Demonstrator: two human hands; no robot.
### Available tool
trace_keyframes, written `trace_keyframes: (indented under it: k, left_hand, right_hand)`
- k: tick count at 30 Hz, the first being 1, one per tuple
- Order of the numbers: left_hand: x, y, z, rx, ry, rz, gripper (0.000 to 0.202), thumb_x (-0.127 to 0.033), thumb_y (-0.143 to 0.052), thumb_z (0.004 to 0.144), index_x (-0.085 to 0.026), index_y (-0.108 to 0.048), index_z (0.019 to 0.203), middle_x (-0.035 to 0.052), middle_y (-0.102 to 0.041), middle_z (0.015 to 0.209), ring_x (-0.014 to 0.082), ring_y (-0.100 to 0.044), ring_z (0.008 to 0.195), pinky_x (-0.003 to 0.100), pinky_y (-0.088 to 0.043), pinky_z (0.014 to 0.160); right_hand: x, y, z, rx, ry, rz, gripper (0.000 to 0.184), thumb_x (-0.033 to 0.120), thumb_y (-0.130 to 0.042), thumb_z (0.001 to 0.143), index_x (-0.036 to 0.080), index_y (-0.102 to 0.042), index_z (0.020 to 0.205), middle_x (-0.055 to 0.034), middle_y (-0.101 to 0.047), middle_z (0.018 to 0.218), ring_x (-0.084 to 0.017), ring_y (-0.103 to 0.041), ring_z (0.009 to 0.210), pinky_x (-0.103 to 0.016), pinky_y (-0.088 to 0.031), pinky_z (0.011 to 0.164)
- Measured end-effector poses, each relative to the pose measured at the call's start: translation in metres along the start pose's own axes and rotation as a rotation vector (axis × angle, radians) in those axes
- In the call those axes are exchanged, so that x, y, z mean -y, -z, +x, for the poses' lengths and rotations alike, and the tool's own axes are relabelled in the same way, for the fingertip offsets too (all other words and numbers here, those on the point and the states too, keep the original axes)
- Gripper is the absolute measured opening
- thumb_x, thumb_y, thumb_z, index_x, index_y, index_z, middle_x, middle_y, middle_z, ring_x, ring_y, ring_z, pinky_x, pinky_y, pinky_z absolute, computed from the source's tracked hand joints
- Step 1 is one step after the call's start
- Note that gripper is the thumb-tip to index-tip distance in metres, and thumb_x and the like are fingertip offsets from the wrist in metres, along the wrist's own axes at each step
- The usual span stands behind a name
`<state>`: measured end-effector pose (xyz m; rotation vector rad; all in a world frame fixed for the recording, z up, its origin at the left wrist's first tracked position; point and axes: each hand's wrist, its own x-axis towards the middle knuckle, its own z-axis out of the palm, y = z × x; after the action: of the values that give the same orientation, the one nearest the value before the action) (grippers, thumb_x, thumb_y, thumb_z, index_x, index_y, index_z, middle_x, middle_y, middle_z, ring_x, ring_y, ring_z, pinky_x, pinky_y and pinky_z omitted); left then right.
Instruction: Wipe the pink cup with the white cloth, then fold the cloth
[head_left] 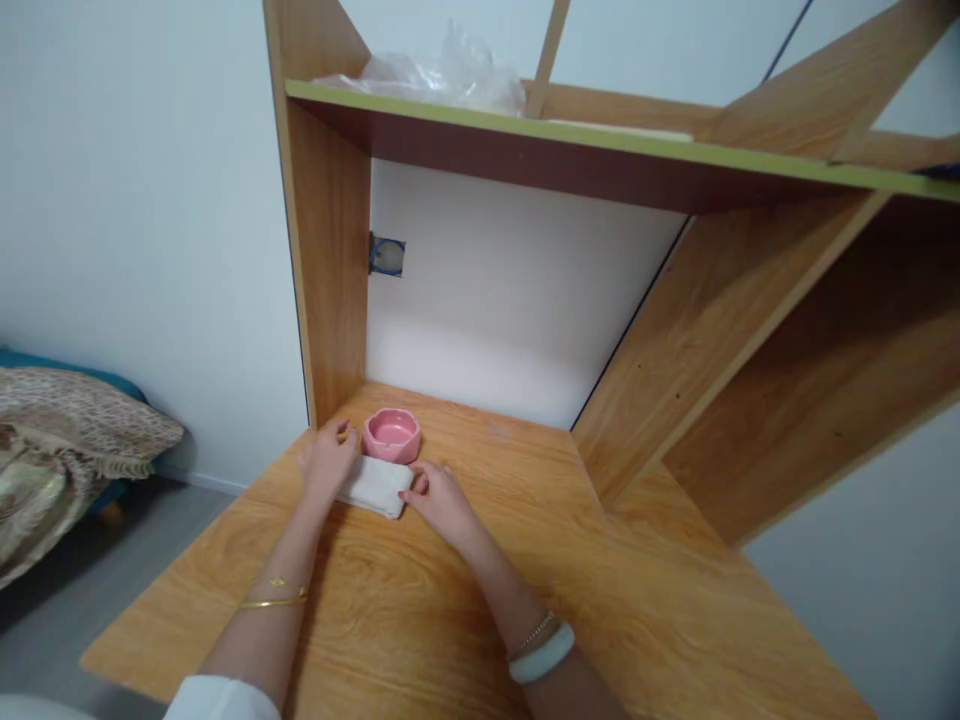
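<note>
A folded white cloth [377,486] lies on the wooden desk [525,580], just in front of a small pink bowl [391,434]. My left hand [327,460] rests on the cloth's left end, fingers curled over it. My right hand [441,497] touches the cloth's right end with its fingertips bent onto the edge. Both hands press or hold the cloth flat against the desk. The bowl stands upright near the back left corner and looks empty.
A wooden side panel [330,250] rises at the left and a slanted wooden panel [720,340] at the right. An upper shelf [600,140] carries a clear plastic bag [442,75]. A bed with a patterned blanket [67,440] stands at the far left.
</note>
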<state>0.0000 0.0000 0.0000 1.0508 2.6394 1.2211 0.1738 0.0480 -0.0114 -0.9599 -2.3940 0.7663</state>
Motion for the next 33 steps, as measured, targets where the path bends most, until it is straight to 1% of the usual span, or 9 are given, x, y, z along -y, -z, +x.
trace_keyframes:
  k: [4,8,16,19,21,24,27,30,33]
  left_hand:
    - [-0.007,0.000,-0.004,0.112,0.018,-0.001,0.041,-0.039,-0.037,0.083,-0.017,-0.058,0.111,0.0114,-0.062,0.110,0.0301,-0.053,0.106,0.045,-0.033,0.092]
    - [-0.012,0.001,-0.009,0.088,-0.017,-0.054,0.041,-0.040,-0.033,0.084,-0.018,-0.059,0.108,0.0100,-0.064,0.107,0.0286,-0.055,0.103,0.045,-0.033,0.092]
    - [-0.011,-0.004,-0.009,0.118,0.019,-0.031,0.047,-0.044,-0.035,0.083,-0.014,-0.056,0.112,0.0153,-0.057,0.116,0.0317,-0.047,0.112,0.051,-0.026,0.096]
    - [-0.005,-0.012,-0.004,0.156,0.033,-0.046,0.055,-0.046,-0.036,0.081,-0.008,-0.051,0.118,0.0188,-0.050,0.123,0.0304,-0.044,0.117,0.045,-0.029,0.097]
    - [-0.001,-0.017,0.000,0.166,0.025,-0.059,0.060,-0.048,-0.037,0.080,-0.003,-0.048,0.119,0.0219,-0.048,0.125,0.0302,-0.044,0.117,0.040,-0.033,0.095]
    - [0.001,-0.021,0.002,0.156,0.021,-0.116,0.061,-0.049,-0.042,0.078,-0.002,-0.050,0.116,0.0238,-0.052,0.119,0.0308,-0.050,0.110,0.038,-0.041,0.087]
    - [-0.002,-0.023,0.000,0.204,0.041,-0.265,0.055,-0.048,-0.046,0.078,-0.006,-0.052,0.113,0.0197,-0.062,0.101,0.0275,-0.063,0.087,0.034,-0.050,0.069]
    - [-0.009,-0.025,-0.006,0.282,0.088,-0.392,0.049,-0.045,-0.047,0.079,-0.010,-0.050,0.113,0.0137,-0.065,0.085,0.0216,-0.065,0.061,0.029,-0.050,0.050]
    - [-0.017,-0.028,-0.011,0.334,0.160,-0.510,0.044,-0.038,-0.048,0.081,-0.013,-0.045,0.116,0.0094,-0.064,0.075,0.0183,-0.062,0.048,0.027,-0.048,0.041]
  right_hand:
    - [-0.006,0.000,-0.004,-0.003,-0.050,0.034,0.016,0.024,-0.063,0.070,0.017,-0.059,0.084,0.0033,-0.058,0.064,-0.010,-0.050,0.060,-0.021,-0.037,0.058]
    - [-0.019,0.021,-0.008,-0.032,-0.112,-0.001,0.007,0.019,-0.058,0.072,0.018,-0.058,0.079,0.0038,-0.057,0.063,-0.010,-0.051,0.060,-0.020,-0.036,0.056]
    - [-0.080,0.141,-0.051,0.034,-0.404,-0.375,0.010,0.017,-0.057,0.068,0.016,-0.061,0.077,-0.0040,-0.064,0.074,-0.015,-0.057,0.069,-0.023,-0.036,0.058]
    - [-0.100,0.167,-0.068,-0.023,-0.557,-0.562,0.013,0.018,-0.056,0.069,0.016,-0.063,0.080,-0.0082,-0.065,0.083,-0.022,-0.059,0.079,-0.028,-0.038,0.064]
    - [-0.105,0.168,-0.072,-0.086,-0.522,-0.579,0.021,0.019,-0.055,0.071,0.015,-0.063,0.089,-0.0108,-0.064,0.091,-0.022,-0.058,0.087,-0.028,-0.039,0.070]
    - [-0.100,0.152,-0.068,-0.123,-0.370,-0.512,0.029,0.024,-0.053,0.075,0.012,-0.061,0.100,-0.0128,-0.061,0.099,-0.021,-0.056,0.095,-0.027,-0.038,0.080]
    - [-0.090,0.130,-0.061,-0.117,-0.269,-0.430,0.035,0.034,-0.054,0.076,0.013,-0.061,0.103,-0.0124,-0.060,0.102,-0.022,-0.054,0.099,-0.028,-0.037,0.083]
    - [-0.083,0.112,-0.057,-0.136,-0.254,-0.410,0.041,0.041,-0.058,0.072,0.014,-0.060,0.104,-0.0118,-0.059,0.103,-0.023,-0.052,0.100,-0.029,-0.037,0.083]
    - [-0.082,0.103,-0.056,-0.163,-0.270,-0.425,0.026,0.033,-0.058,0.073,0.017,-0.062,0.093,-0.0096,-0.061,0.097,-0.023,-0.054,0.095,-0.029,-0.037,0.080]
